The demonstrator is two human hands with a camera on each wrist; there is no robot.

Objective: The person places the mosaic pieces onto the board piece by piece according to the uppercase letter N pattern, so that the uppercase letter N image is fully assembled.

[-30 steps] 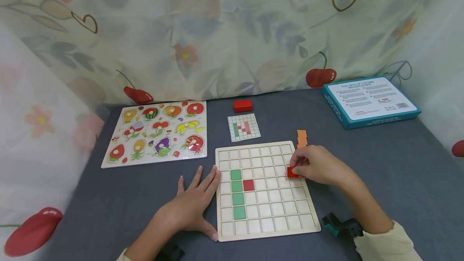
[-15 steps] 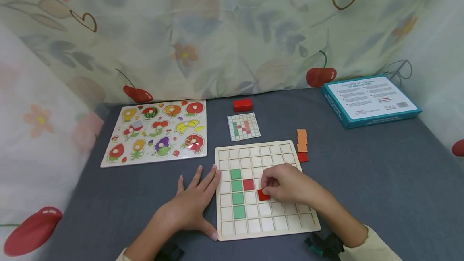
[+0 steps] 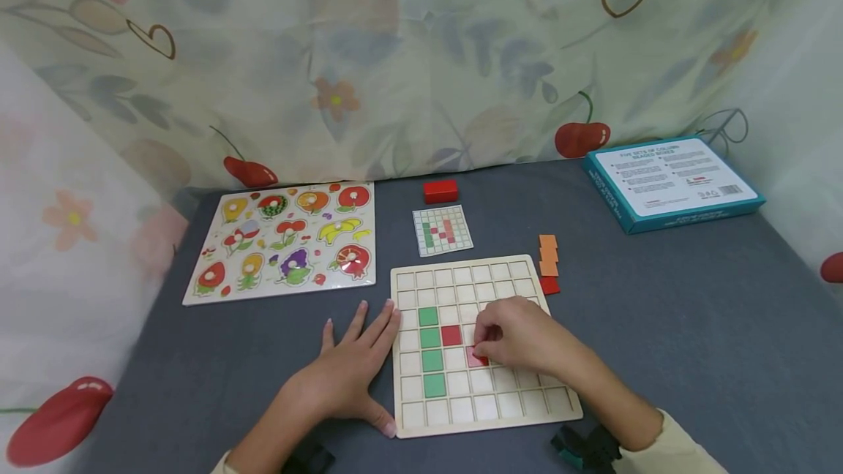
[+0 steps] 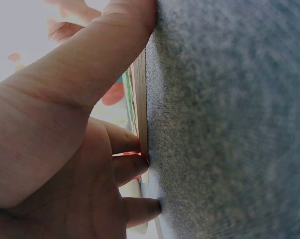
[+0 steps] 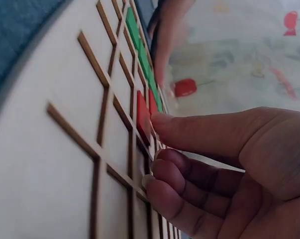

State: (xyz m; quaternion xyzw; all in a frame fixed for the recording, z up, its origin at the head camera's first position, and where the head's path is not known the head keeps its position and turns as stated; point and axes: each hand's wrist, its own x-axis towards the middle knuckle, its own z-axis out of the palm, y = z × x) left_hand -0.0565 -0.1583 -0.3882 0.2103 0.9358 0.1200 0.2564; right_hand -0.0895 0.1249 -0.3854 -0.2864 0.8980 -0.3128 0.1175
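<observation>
A wooden grid board [image 3: 486, 407] lies on the table. My left hand [image 3: 352, 371] is spread flat at its left edge; in the left wrist view the thumb and fingertips touch the board's side and the cloth. Over the middle of the grid, my right hand [image 3: 527, 335] pinches a red square tile [image 3: 477, 358] at a cell; light glares off part of it. The right wrist view has the thumb against this tile [image 5: 143, 118], other fingers curled beside it. Another red tile [image 3: 451, 335] sits up and left of it, beside a column of several green tiles [image 3: 432, 361].
Right of the board lie several orange tiles [image 3: 548, 255] and a red tile [image 3: 549, 285]. Behind it are a pattern card [image 3: 424, 218] and a red block [image 3: 440, 192]. A fruit puzzle board [image 3: 263, 287] is at back left, a teal-edged box [image 3: 678, 181] at back right.
My right hand has carried the red tile from the board's right edge leftward to a cell near the middle, where its angle has since changed slightly. The left hand has stayed put.
</observation>
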